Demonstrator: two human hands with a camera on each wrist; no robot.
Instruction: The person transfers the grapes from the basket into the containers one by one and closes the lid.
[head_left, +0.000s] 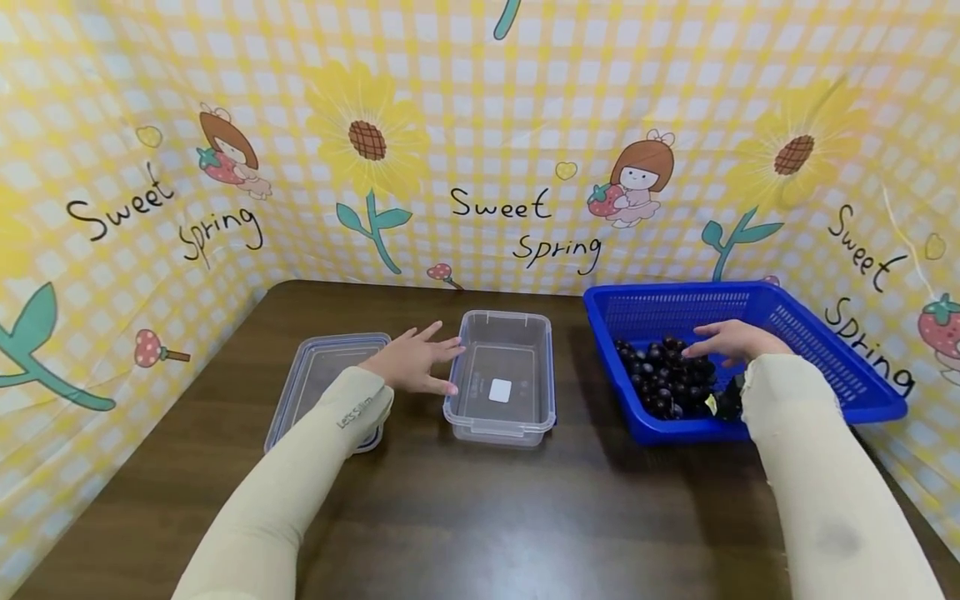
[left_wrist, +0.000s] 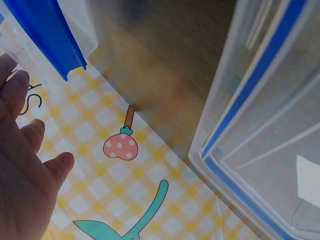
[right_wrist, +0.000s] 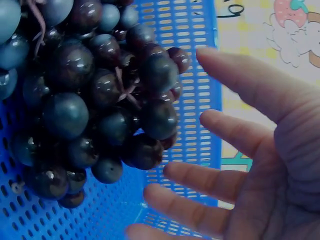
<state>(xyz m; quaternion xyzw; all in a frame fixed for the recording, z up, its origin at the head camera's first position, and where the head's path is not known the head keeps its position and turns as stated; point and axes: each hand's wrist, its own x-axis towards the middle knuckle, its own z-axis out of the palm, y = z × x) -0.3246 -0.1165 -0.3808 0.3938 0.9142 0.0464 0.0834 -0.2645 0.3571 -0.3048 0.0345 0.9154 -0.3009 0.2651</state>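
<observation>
My left hand (head_left: 414,360) has its fingers spread, with the fingertips right at the left rim of a clear rectangular food container (head_left: 501,354). A white label lies on the container's bottom. Beneath the left forearm is the container's clear lid (head_left: 318,375), and the left wrist view shows the lid's blue seal (left_wrist: 260,80). Over a blue plastic basket (head_left: 832,392) reaches my right hand (head_left: 738,340), fingers apart. In the right wrist view its fingers (right_wrist: 240,130) are beside a bunch of dark grapes (right_wrist: 67,115), holding nothing.
In the basket near the right cuff lies a dark item with a pale yellow-green patch (head_left: 711,404), partly hidden by the sleeve. A yellow checked cloth wall (head_left: 517,142) encloses the back and sides of the brown wooden table (head_left: 480,517).
</observation>
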